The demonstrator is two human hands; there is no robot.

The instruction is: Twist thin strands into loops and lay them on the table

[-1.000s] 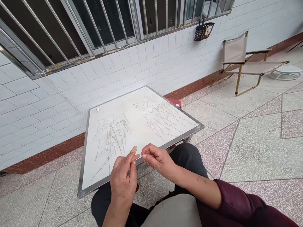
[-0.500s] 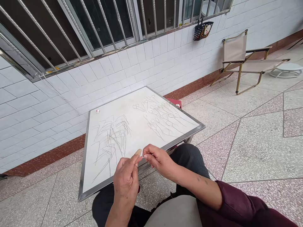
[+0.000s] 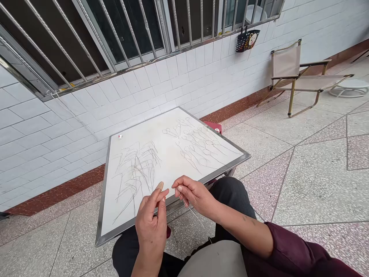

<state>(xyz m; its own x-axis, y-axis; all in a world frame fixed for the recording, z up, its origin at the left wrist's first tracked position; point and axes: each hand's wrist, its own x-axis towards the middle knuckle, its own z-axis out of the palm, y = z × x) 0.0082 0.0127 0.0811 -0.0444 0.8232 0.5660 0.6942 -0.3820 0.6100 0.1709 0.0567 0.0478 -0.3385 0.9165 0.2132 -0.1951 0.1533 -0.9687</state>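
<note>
My right hand point(image 3: 194, 195) pinches a thin wire point(image 3: 196, 217) between thumb and forefinger, over the table's front edge. The wire trails down from these fingers towards my lap. A short gap to the left, my left hand point(image 3: 152, 225) is closed, its thumb pressed towards the fingers. One fingertip has a tan covering point(image 3: 160, 186). Whatever the left fingers hold, if anything, is too small to make out. Beyond both hands, thin bent wires point(image 3: 135, 165) lie in a tangle on the white table point(image 3: 168, 161). Several looped wires point(image 3: 201, 144) lie spread on its right side.
A small white and red object point(image 3: 120, 137) sits at the table's far left corner. Behind stands a tiled wall point(image 3: 161, 84) with a barred window. A dark basket point(image 3: 246, 40) hangs from it. A folding chair point(image 3: 288, 73) and a white stool point(image 3: 348, 87) stand right.
My hands have drawn a little apart, the left one moving left. The wire hanging from my right hand now shows below it. Objects on the table stay put.
</note>
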